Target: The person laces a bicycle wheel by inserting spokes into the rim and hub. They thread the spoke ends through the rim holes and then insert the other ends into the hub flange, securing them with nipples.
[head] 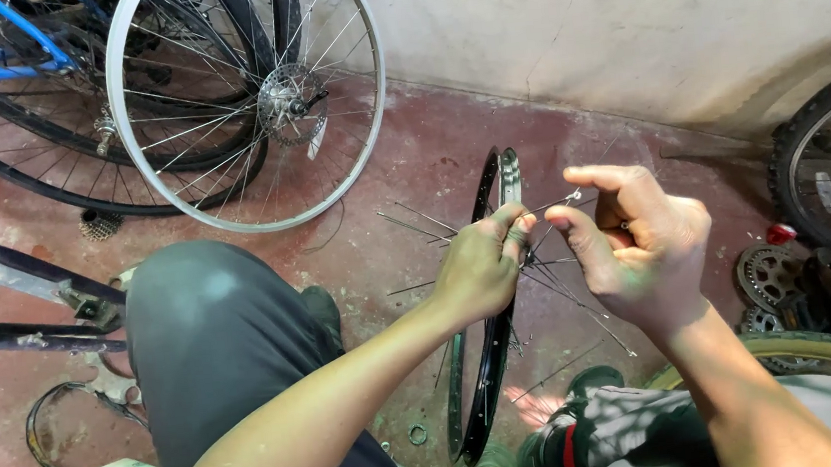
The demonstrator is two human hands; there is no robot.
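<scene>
A black bicycle rim (494, 357) stands edge-on between my knees, with thin loose spokes (415, 226) fanning out of it. My left hand (483, 263) is closed around the rim's upper part, thumb and forefinger pinching a spoke near the rim. My right hand (642, 244) hovers just right of it, fingers curled, and pinches the end of a spoke (573, 196) between fingertips. Both hands almost touch above the rim.
A silver spoked wheel (249, 103) with a disc hub leans at the back left beside a blue bicycle frame (9, 59). A tyred wheel (816, 168), chain sprockets (768, 275) and dark parts lie on the right. Metal bars (20, 298) cross the red floor at left.
</scene>
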